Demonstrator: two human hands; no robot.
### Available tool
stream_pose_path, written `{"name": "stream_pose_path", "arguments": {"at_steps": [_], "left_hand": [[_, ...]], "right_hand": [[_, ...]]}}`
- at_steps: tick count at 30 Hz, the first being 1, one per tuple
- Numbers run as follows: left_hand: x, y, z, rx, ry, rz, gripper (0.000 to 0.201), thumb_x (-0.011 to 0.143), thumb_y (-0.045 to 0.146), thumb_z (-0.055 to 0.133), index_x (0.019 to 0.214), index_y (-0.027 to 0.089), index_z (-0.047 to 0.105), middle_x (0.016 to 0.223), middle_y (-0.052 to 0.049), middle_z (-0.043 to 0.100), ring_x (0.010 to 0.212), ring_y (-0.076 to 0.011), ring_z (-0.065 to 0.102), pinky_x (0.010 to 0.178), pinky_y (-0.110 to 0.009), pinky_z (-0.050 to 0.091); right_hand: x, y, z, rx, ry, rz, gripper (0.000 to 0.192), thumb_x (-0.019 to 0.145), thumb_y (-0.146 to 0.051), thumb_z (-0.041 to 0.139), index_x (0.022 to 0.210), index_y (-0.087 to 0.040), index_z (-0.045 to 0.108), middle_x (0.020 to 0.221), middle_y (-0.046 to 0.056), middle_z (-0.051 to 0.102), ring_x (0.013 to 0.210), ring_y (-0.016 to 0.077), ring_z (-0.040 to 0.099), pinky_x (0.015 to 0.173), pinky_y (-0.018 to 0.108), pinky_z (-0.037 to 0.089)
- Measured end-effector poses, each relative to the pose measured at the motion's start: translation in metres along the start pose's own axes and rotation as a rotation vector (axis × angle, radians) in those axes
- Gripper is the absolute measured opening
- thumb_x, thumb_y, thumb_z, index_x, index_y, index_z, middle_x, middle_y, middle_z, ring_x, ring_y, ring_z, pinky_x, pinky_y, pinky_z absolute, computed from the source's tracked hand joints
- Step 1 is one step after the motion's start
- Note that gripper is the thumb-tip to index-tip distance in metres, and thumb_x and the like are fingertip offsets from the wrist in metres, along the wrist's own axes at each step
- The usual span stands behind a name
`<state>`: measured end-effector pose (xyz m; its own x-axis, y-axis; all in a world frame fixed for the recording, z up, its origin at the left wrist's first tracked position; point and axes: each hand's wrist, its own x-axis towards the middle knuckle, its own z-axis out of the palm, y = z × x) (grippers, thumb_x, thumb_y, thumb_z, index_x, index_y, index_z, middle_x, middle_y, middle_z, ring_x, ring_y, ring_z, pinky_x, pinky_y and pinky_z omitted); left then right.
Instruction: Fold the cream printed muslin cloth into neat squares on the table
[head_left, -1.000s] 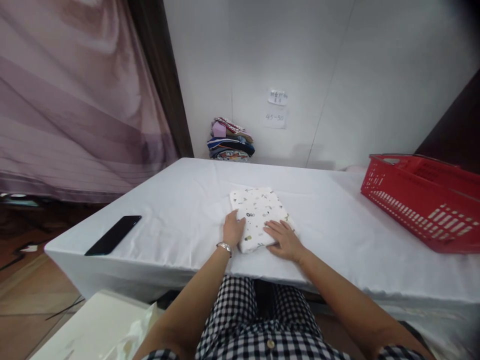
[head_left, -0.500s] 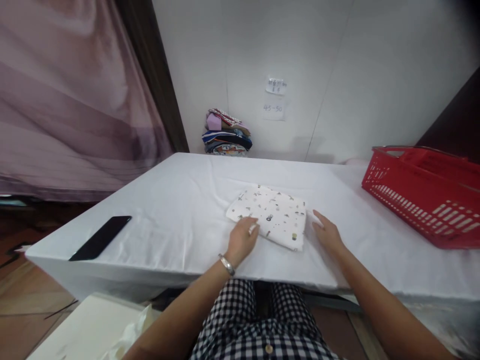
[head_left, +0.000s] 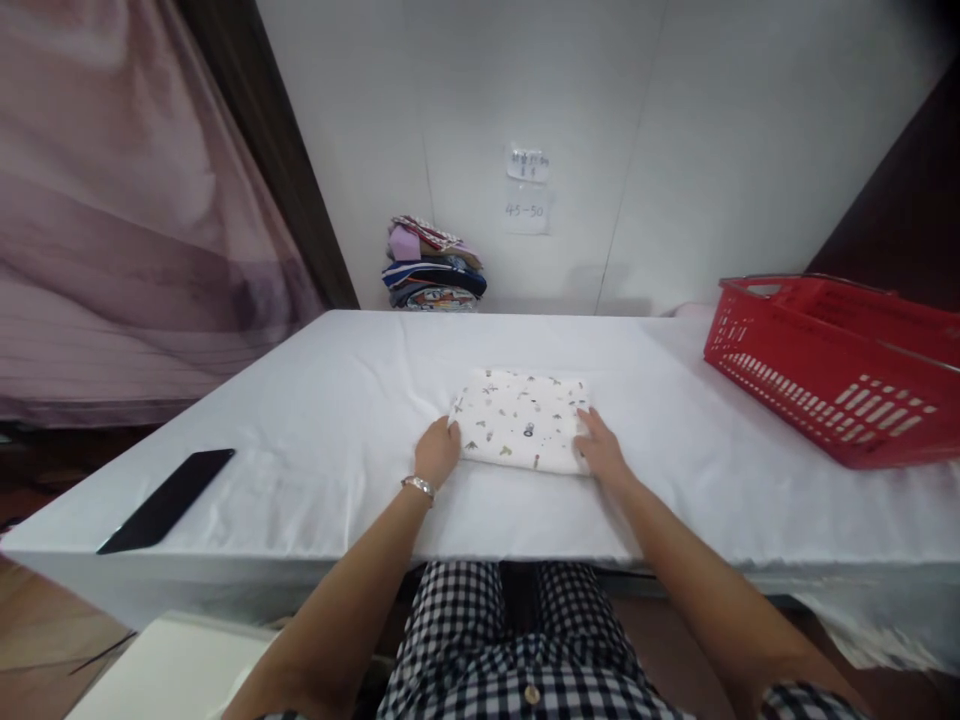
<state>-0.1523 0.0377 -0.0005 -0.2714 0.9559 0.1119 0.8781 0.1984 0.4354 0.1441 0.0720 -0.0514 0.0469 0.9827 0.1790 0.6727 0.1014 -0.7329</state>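
A folded white cloth [head_left: 519,420] with small scattered printed motifs lies flat on the white-covered table [head_left: 315,440], squared to its front edge. At the cloth's left edge, my left hand [head_left: 437,451] has its thumb against the fabric and its other fingers mostly hidden; a silver bracelet circles that wrist. My right hand [head_left: 602,450] grips the opposite edge, with fingers on the fabric near the right corner. Both hands rest low, close to the tabletop.
A red plastic basket [head_left: 832,370] stands at the table's right end. A black phone-like slab [head_left: 169,500] lies near the front left corner. Behind the far edge rises a stack of folded fabrics [head_left: 435,265] against the wall. A pinkish curtain [head_left: 135,220] hangs at left.
The cloth has been turned from a slant to lie straight. My left hand has moved to its left edge, and my right hand has closed in onto its right edge.
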Motion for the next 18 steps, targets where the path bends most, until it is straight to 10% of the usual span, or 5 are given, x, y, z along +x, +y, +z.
{"name": "stream_pose_path", "arguments": {"at_steps": [7, 12, 18], "left_hand": [[-0.021, -0.001, -0.006, -0.088, -0.067, -0.041, 0.035, 0.091, 0.028, 0.035, 0.115, 0.016, 0.057, 0.098, -0.009, 0.070, 0.092, -0.0239, 0.064, 0.082, -0.035, 0.048], [-0.014, 0.017, -0.005, -0.005, 0.178, 0.195, 0.041, 0.089, 0.029, 0.040, 0.128, 0.017, 0.048, 0.134, -0.012, 0.051, 0.125, -0.0258, 0.045, 0.102, -0.039, 0.039], [-0.011, 0.021, 0.012, 0.019, -0.017, 0.207, 0.036, 0.093, 0.027, 0.033, 0.126, 0.020, 0.048, 0.148, -0.009, 0.036, 0.131, -0.0221, 0.039, 0.104, -0.041, 0.035]], "right_hand": [[0.006, -0.022, -0.022, -0.404, -0.039, -0.199, 0.047, 0.087, -0.021, 0.037, 0.132, -0.016, 0.050, 0.149, 0.010, 0.033, 0.138, 0.0285, 0.026, 0.111, 0.046, 0.025], [-0.025, -0.049, -0.001, -0.526, -0.161, -0.408, 0.050, 0.094, -0.041, 0.031, 0.138, -0.018, 0.042, 0.150, 0.011, 0.031, 0.141, 0.0276, 0.019, 0.113, 0.051, 0.010], [-0.027, -0.038, 0.000, -0.548, -0.224, -0.374, 0.056, 0.093, -0.049, 0.031, 0.138, -0.016, 0.043, 0.148, 0.011, 0.034, 0.139, 0.0268, 0.023, 0.113, 0.049, 0.012]]}}
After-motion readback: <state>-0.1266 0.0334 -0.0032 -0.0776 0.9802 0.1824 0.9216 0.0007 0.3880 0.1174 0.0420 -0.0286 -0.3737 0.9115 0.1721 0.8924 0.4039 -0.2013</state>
